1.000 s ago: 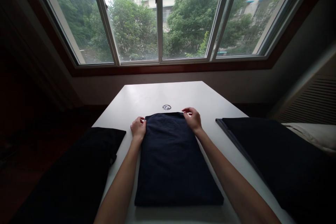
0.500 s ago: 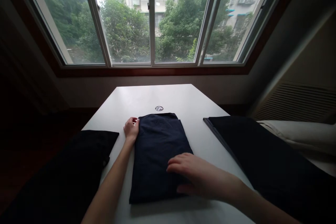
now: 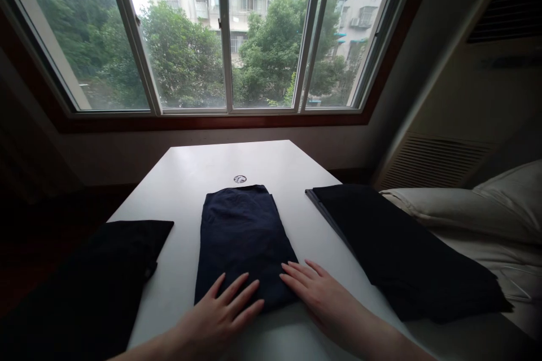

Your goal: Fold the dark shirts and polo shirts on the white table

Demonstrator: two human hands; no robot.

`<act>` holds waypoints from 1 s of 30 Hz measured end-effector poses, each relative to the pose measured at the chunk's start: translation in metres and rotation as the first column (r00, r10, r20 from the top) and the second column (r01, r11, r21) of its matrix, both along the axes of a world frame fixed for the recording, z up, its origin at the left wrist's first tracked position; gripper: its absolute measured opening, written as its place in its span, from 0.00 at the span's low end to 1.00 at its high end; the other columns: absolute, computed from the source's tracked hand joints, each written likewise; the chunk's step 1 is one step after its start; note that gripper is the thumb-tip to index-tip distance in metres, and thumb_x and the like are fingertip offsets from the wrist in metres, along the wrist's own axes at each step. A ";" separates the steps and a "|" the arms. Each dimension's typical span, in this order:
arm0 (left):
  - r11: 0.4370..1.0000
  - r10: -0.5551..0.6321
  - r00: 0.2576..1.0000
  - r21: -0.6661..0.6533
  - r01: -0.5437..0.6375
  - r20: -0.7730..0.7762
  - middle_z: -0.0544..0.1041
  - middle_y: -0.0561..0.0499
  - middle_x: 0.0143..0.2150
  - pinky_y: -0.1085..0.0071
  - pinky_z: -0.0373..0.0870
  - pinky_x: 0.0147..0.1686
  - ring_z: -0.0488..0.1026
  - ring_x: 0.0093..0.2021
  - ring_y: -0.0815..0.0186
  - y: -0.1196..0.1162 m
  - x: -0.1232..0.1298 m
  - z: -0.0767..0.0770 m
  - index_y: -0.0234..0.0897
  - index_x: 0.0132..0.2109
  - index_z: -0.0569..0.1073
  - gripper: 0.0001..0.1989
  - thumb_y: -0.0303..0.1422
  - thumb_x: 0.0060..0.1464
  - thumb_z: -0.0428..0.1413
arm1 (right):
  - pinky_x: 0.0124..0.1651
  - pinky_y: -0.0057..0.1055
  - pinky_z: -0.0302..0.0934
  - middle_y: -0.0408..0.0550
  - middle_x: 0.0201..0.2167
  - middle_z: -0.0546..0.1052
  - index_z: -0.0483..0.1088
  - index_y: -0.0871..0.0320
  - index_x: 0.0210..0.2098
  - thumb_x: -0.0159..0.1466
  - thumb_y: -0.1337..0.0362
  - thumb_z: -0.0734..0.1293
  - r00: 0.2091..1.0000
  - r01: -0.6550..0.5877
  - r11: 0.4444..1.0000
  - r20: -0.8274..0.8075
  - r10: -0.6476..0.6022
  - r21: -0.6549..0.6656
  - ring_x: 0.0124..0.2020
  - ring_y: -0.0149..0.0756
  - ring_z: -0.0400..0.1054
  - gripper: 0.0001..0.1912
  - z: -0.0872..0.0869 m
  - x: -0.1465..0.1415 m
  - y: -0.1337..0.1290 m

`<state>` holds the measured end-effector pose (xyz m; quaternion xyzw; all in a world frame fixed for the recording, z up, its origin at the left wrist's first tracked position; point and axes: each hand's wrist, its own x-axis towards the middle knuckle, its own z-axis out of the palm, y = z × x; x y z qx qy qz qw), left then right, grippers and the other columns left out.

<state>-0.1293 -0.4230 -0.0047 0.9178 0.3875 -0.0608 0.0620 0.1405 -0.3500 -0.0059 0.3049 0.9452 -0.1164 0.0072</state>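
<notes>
A folded navy garment (image 3: 241, 237) lies flat in the middle of the white table (image 3: 224, 161), its long sides running away from me. My left hand (image 3: 226, 310) rests with fingers spread on its near end. At the near right corner, my right hand (image 3: 315, 290) lies flat, fingertips on the cloth and the palm beyond its edge. Neither hand grips anything. Faint wrinkles show on the upper part of the cloth.
Dark folded clothing (image 3: 97, 276) hangs over the table's left side. On the right lies a dark pile of folded clothes (image 3: 393, 248), beside a pale cushioned seat (image 3: 461, 214). A round emblem (image 3: 239, 179) marks the tabletop. Behind stands a window (image 3: 228, 67).
My left hand has moved from the garment's far left edge to its near end, fingers now spread. My right hand has come down flat at the near right corner. The view has turned slightly right.
</notes>
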 end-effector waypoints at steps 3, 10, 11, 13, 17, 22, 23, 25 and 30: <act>0.987 0.097 0.990 0.137 -0.083 -0.105 0.54 0.42 0.69 0.51 0.66 0.59 0.57 0.66 0.48 -0.009 -0.016 -0.019 0.40 0.68 0.56 0.37 0.24 0.51 0.54 | 0.66 0.55 0.51 0.55 0.66 0.60 0.59 0.60 0.65 0.53 0.79 0.56 0.999 -0.019 0.999 -0.032 0.021 0.049 0.65 0.49 0.57 0.39 -0.012 0.004 0.001; 0.919 0.136 0.985 0.385 -0.085 -0.109 0.64 0.44 0.64 0.65 0.71 0.56 0.66 0.62 0.56 -0.021 -0.052 -0.038 0.37 0.63 0.66 0.36 0.15 0.45 0.47 | 0.66 0.50 0.52 0.52 0.61 0.67 0.66 0.58 0.59 0.57 0.80 0.54 0.983 -0.020 0.993 -0.176 0.041 0.115 0.62 0.40 0.62 0.32 -0.034 0.014 0.010; 0.910 0.136 0.985 0.406 -0.082 -0.104 0.66 0.45 0.63 0.67 0.72 0.55 0.68 0.61 0.58 -0.021 -0.054 -0.038 0.37 0.62 0.68 0.36 0.14 0.45 0.46 | 0.65 0.49 0.53 0.52 0.60 0.69 0.67 0.58 0.57 0.57 0.80 0.54 0.975 -0.015 0.994 -0.220 0.038 0.106 0.61 0.40 0.64 0.31 -0.035 0.015 0.012; 0.887 0.132 0.988 0.455 -0.079 -0.086 0.70 0.46 0.61 0.70 0.73 0.53 0.70 0.58 0.60 -0.023 -0.057 -0.035 0.36 0.59 0.71 0.35 0.12 0.45 0.44 | 0.65 0.48 0.54 0.52 0.56 0.73 0.70 0.57 0.52 0.60 0.79 0.55 0.948 0.004 0.997 -0.319 0.020 0.075 0.57 0.39 0.68 0.25 -0.035 0.018 0.013; 0.851 0.021 0.999 0.524 -0.036 0.035 0.76 0.48 0.55 0.72 0.75 0.50 0.76 0.52 0.63 -0.027 -0.058 -0.024 0.36 0.54 0.74 0.32 0.11 0.46 0.43 | 0.64 0.47 0.55 0.49 0.47 0.79 0.71 0.54 0.45 0.67 0.72 0.56 0.861 0.049 0.998 -0.506 -0.056 -0.027 0.50 0.36 0.73 0.15 -0.022 0.024 0.013; 0.871 0.002 0.920 0.452 -0.194 0.392 0.82 0.51 0.45 0.75 0.77 0.43 0.80 0.42 0.66 -0.031 -0.044 0.015 0.43 0.54 0.71 0.22 0.19 0.58 0.44 | 0.63 0.46 0.56 0.48 0.44 0.79 0.71 0.52 0.44 0.68 0.63 0.60 0.643 0.094 0.976 -0.737 -0.209 -0.195 0.49 0.39 0.73 0.09 0.016 0.037 0.017; 0.877 0.006 0.886 0.424 -0.228 0.463 0.82 0.51 0.43 0.75 0.77 0.42 0.80 0.41 0.66 -0.032 -0.038 0.026 0.44 0.54 0.70 0.20 0.21 0.60 0.46 | 0.61 0.45 0.59 0.48 0.43 0.79 0.71 0.52 0.43 0.68 0.61 0.61 0.588 0.096 0.968 -0.772 -0.243 -0.232 0.49 0.40 0.72 0.09 0.025 0.041 0.018; 0.883 -0.007 0.819 0.387 -0.264 0.574 0.82 0.51 0.40 0.76 0.77 0.38 0.80 0.38 0.66 -0.033 -0.024 0.052 0.45 0.54 0.69 0.17 0.24 0.61 0.48 | 0.56 0.43 0.64 0.48 0.42 0.78 0.72 0.53 0.41 0.67 0.58 0.62 0.488 0.113 0.949 -0.816 -0.310 -0.293 0.48 0.42 0.72 0.09 0.045 0.052 0.019; 0.894 -0.192 0.718 0.421 -0.154 0.669 0.81 0.52 0.35 0.74 0.77 0.33 0.79 0.32 0.66 -0.042 0.027 0.128 0.44 0.53 0.69 0.17 0.24 0.59 0.51 | 0.47 0.44 0.68 0.45 0.35 0.76 0.73 0.49 0.37 0.62 0.54 0.68 0.195 0.267 0.921 -0.920 -0.339 -0.283 0.39 0.43 0.72 0.08 0.102 0.087 0.006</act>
